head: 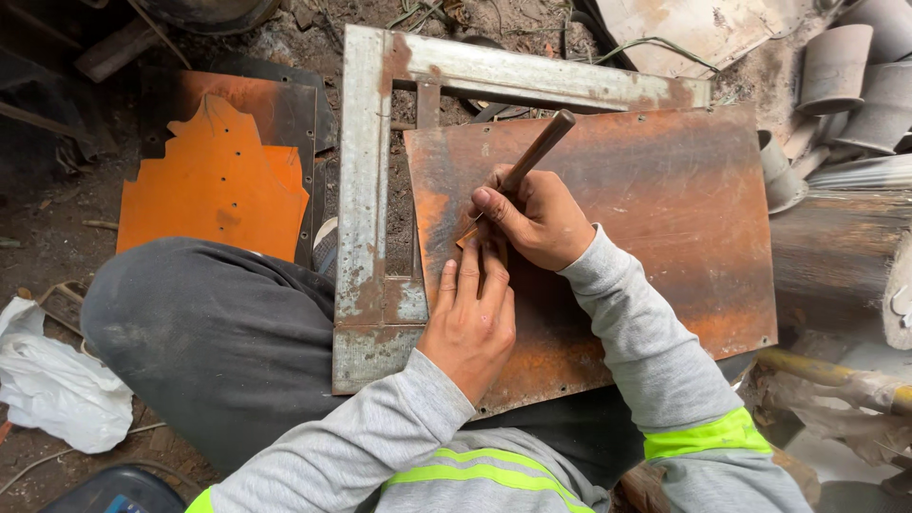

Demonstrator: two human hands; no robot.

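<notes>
Two hands work at one rusty metal sheet (646, 190): the left hand (472, 323) lies flat on it with fingers stretched out, and the right hand (537, 218) is closed around one wooden-handled tool (537, 152). One grey metal frame (366, 190) lies under the sheet's left side. Two orange cut-out plates (214, 180) lie overlapped on the ground to the left. One white plastic bag (52, 385) sits at the lower left. About five grey pipe pieces (834, 68) crowd the upper right corner, and one yellow-handled tool (826, 370) lies at the right edge.
</notes>
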